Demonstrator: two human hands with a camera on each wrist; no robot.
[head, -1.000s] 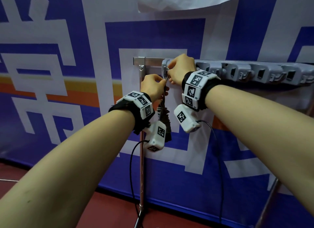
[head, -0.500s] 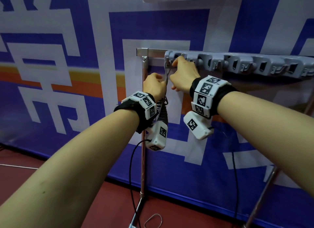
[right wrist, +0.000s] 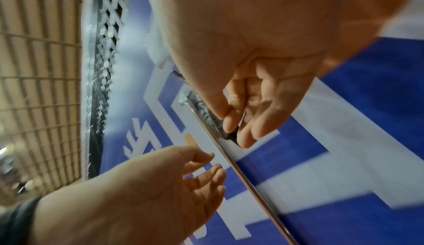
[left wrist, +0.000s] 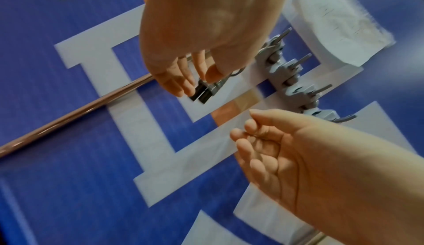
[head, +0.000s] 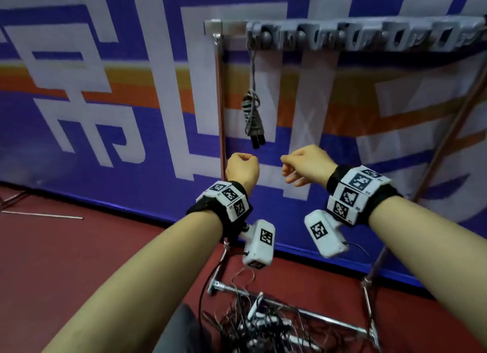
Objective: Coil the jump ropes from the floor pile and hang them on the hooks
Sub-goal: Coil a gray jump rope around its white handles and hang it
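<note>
A grey jump rope point(head: 252, 110), coiled round its black handles, hangs free from the leftmost hook of the grey hook rack point(head: 369, 36). My left hand point(head: 245, 160) and right hand point(head: 287, 168) hover just below the bundle, a little apart, fingers loosely curled and empty. The left wrist view shows my left hand point(left wrist: 197, 78) in front of the black handles point(left wrist: 203, 94), not gripping them. In the right wrist view my right hand point(right wrist: 238, 125) holds nothing either. A tangled pile of ropes point(head: 263, 326) lies on the red floor at the stand's foot.
The rack sits on a metal stand with an upright pole point(head: 220, 102) at the left, a slanted pole point(head: 448, 131) at the right and a base bar point(head: 316, 315) on the floor. A blue and white banner point(head: 131, 89) stands behind. The other hooks carry nothing.
Both hands have let go of the rope at the hook and dropped below it. The coiled rope now hangs by itself, and my view has tilted down to the floor pile.
</note>
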